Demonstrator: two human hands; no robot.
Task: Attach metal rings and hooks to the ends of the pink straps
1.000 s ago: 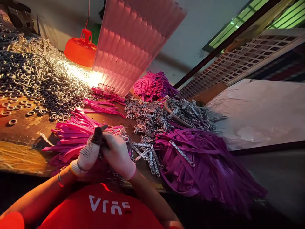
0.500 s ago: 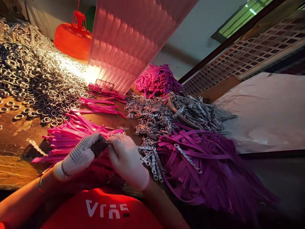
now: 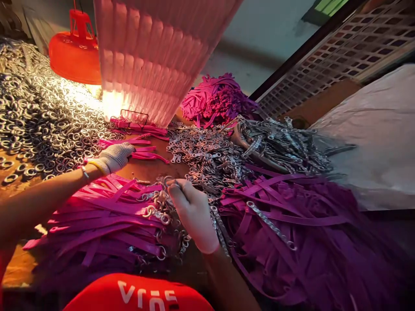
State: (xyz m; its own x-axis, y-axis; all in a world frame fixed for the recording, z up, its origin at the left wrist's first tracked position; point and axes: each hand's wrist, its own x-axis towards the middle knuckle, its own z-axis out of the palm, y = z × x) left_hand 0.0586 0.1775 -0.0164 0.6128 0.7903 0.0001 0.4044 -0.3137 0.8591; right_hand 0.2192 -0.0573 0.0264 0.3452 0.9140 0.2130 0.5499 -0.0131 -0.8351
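Note:
My left hand [image 3: 115,157], in a white dotted glove, rests over a few pink straps [image 3: 144,154] in front of the ribbed sheet. Its fingertips are hidden, so its grip does not show. My right hand [image 3: 193,211], in a plain white glove, pinches a metal ring [image 3: 167,179] between thumb and fingers. Below it and to its left is a heap of pink straps [image 3: 106,216] fitted with short chains and rings [image 3: 158,211]. Close to its right side lie loose short metal chains [image 3: 218,224].
Metal rings [image 3: 48,116] are piled at left under a red lamp [image 3: 74,56]. A ribbed translucent sheet [image 3: 152,56] hangs beside it. Behind are a chain pile [image 3: 207,151] and bundled pink straps [image 3: 217,99]. Purple straps [image 3: 292,233] and a white sack [image 3: 382,142] occupy the right.
My hands have separated. The left has moved away and up to the pink straps at the back; the right stays near the heap, now showing a ring. The camera view has shifted slightly.

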